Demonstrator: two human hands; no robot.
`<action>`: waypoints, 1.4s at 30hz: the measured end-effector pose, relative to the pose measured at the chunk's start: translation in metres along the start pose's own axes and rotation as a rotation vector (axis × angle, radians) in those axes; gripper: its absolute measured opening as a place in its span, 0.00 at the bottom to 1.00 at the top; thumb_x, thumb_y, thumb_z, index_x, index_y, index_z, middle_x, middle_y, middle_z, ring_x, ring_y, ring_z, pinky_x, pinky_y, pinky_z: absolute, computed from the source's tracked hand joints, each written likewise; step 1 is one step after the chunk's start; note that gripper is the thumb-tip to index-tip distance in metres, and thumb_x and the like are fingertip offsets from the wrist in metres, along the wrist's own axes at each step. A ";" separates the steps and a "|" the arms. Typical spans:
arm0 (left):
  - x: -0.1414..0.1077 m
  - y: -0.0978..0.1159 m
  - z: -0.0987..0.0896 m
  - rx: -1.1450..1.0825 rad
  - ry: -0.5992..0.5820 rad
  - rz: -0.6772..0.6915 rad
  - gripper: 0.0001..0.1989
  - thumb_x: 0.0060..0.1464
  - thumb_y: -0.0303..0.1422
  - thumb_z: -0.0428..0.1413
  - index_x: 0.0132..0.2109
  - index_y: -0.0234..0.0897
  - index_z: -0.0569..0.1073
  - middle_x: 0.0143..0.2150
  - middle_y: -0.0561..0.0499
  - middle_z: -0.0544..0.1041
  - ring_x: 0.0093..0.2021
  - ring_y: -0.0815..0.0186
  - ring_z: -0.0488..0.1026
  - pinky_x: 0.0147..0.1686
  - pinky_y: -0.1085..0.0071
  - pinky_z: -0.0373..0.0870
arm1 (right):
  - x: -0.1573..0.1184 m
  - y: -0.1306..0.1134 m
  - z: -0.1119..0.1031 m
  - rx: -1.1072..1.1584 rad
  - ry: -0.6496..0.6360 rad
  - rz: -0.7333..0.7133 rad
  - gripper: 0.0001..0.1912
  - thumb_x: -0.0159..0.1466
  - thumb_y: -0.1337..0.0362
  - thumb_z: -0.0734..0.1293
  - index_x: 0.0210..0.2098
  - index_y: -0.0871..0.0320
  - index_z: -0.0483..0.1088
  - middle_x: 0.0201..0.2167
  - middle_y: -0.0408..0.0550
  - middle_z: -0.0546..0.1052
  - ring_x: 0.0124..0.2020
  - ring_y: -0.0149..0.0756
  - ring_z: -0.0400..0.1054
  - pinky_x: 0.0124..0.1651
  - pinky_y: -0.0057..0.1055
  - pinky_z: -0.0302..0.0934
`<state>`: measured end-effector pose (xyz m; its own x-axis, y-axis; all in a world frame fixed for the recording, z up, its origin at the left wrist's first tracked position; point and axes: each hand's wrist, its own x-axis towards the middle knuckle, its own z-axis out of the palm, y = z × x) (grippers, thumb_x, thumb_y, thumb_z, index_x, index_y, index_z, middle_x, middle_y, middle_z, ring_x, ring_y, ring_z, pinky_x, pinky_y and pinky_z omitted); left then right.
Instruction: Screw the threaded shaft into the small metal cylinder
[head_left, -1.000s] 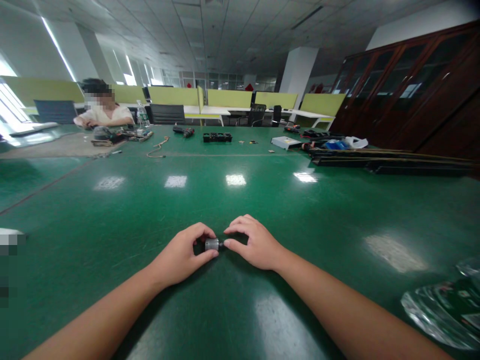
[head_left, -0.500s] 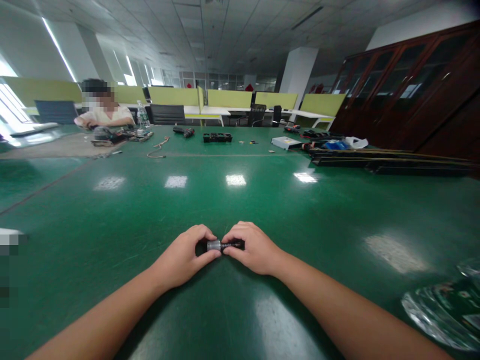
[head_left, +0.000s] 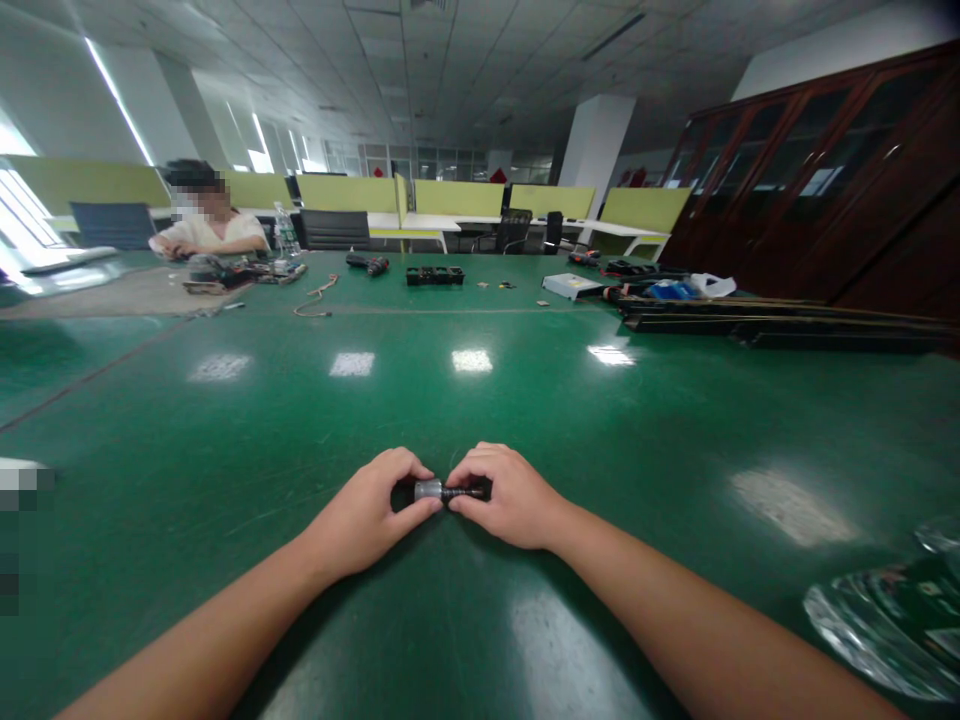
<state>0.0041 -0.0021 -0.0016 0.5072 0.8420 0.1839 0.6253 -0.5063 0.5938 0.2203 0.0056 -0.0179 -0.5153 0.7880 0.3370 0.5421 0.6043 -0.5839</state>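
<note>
A small metal part, a silver cylinder with a dark ridged shaft, lies crosswise low over the green table. The thumb and fingers of my left hand pinch the silver cylinder from the left. On the other side, my right hand has its thumb and fingertips closed on the dark shaft near the cylinder. The shaft's far end is partly hidden in the right palm.
A clear plastic bottle is at the right edge. Far across the table are a black block, a power drill, a silver box and long dark strips. A person sits at the far left.
My right fingertips have shifted very slightly to the right along the dark shaft. My left hand looks unmoved.
</note>
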 end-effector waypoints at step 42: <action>0.001 0.000 0.000 0.013 0.035 -0.107 0.08 0.60 0.36 0.53 0.44 0.39 0.70 0.40 0.50 0.72 0.37 0.62 0.68 0.37 0.67 0.66 | 0.001 0.018 -0.006 -0.069 0.097 0.100 0.05 0.53 0.70 0.70 0.31 0.56 0.76 0.29 0.43 0.77 0.34 0.35 0.67 0.40 0.33 0.60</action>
<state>0.0042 -0.0007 -0.0012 0.4163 0.8972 0.1476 0.6822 -0.4155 0.6016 0.2335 0.0176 -0.0236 -0.3915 0.8505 0.3513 0.6340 0.5260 -0.5669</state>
